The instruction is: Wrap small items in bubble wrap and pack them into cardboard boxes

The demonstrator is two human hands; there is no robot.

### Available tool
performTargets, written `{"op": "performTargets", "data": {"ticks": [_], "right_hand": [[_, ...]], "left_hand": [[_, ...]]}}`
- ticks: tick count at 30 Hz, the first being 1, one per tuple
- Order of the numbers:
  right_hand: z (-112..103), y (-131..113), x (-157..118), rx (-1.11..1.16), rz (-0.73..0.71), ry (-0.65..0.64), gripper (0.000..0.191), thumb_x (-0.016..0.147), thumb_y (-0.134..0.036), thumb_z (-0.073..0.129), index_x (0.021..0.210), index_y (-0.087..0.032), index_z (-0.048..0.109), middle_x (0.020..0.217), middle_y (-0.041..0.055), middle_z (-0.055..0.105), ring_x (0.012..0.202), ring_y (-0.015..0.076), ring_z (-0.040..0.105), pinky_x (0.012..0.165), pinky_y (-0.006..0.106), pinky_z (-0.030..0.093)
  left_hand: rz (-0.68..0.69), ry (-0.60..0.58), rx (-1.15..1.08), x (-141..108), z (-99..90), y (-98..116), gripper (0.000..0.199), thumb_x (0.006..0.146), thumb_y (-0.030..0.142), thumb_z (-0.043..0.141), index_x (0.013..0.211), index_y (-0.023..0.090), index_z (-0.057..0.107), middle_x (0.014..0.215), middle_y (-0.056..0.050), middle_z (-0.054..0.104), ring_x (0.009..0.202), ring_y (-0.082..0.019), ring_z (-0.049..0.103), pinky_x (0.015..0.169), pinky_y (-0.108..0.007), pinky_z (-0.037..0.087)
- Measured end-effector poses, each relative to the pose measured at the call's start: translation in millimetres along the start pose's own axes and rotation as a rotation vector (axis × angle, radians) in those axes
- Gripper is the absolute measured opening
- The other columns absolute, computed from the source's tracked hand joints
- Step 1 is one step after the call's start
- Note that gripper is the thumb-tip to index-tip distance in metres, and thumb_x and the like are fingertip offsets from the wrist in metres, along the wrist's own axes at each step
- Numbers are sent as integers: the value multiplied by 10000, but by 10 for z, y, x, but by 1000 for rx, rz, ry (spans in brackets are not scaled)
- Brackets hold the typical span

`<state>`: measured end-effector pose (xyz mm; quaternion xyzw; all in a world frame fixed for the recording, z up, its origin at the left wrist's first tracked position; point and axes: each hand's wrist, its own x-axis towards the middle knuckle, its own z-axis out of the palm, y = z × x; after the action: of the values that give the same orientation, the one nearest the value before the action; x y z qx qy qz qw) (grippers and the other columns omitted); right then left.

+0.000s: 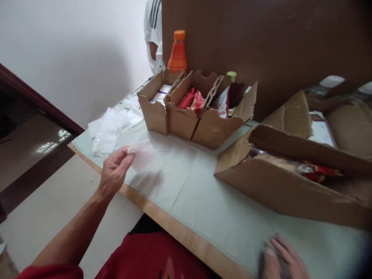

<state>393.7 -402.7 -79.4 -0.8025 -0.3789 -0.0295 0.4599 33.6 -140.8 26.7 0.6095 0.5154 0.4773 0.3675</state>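
Note:
A thin, see-through plastic bag (144, 155) is pinched at its corner between the thumb and fingers of my left hand (115, 170). It hangs over the table, casting a shadow on the cloth. More plastic bags (109, 130) lie in a loose pile just beyond that hand, at the table's left end. At the bottom right, my right hand (283, 259) is low over the table's near side, holding nothing I can see. Its thumb and fingers are apart and partly cut off by the frame.
Cardboard bins (180, 124) hold white boxes and red packets. A larger cardboard bin (279, 190) with packets stands at the right. Behind are an orange bottle (178, 54), clear bottles (331, 82) and a brown panel (261, 35). Another person's white sleeve (154, 19) shows at the back.

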Motion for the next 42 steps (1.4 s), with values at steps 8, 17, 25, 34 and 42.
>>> {"op": "performTargets", "data": {"ticks": [8, 17, 25, 34, 42], "right_hand": [[441, -884, -98, 848, 265, -638, 731, 856, -692, 672, 1409, -219, 601, 1329, 165, 694, 1125, 285, 708, 925, 423, 595], [53, -1079, 34, 479, 171, -296, 166, 943, -346, 661, 888, -211, 742, 761, 0, 723, 681, 140, 656, 668, 251, 535], [-258, -1310, 203, 441, -230, -491, 97, 935, -169, 623, 913, -232, 694, 1061, 40, 752, 975, 173, 716, 868, 301, 564], [-660, -1077, 182, 585, 270, 9, 67, 887, -296, 703, 865, -234, 717, 1024, 61, 759, 887, 204, 723, 729, 290, 567], [-600, -661, 228, 477, 348, 348, 214, 773, -395, 761, 848, -205, 695, 755, 13, 658, 676, 154, 604, 655, 290, 507]], "left_hand": [[-755, -576, -867, -844, 1145, 80, 238, 826, 385, 754, 944, 179, 746, 994, -73, 789, 1063, -282, 726, 989, -396, 539], [-768, -740, -790, -823, 1176, 51, 664, 857, 723, 616, 1247, 191, 690, 1203, -135, 750, 1180, -324, 680, 992, -441, 526], [78, -943, -127, -551, 1257, 563, 826, 652, 429, 919, 1410, 273, 630, 1566, -113, 534, 1519, -376, 376, 1245, -551, 283], [-594, -1673, -388, -1055, 1448, 299, 357, 723, 511, 864, 867, 197, 773, 877, -27, 759, 788, -193, 691, 763, -303, 547], [-676, -1209, -367, -954, 1229, 120, 301, 728, 433, 842, 802, 187, 686, 708, 2, 716, 660, -130, 639, 691, -247, 477]]}}
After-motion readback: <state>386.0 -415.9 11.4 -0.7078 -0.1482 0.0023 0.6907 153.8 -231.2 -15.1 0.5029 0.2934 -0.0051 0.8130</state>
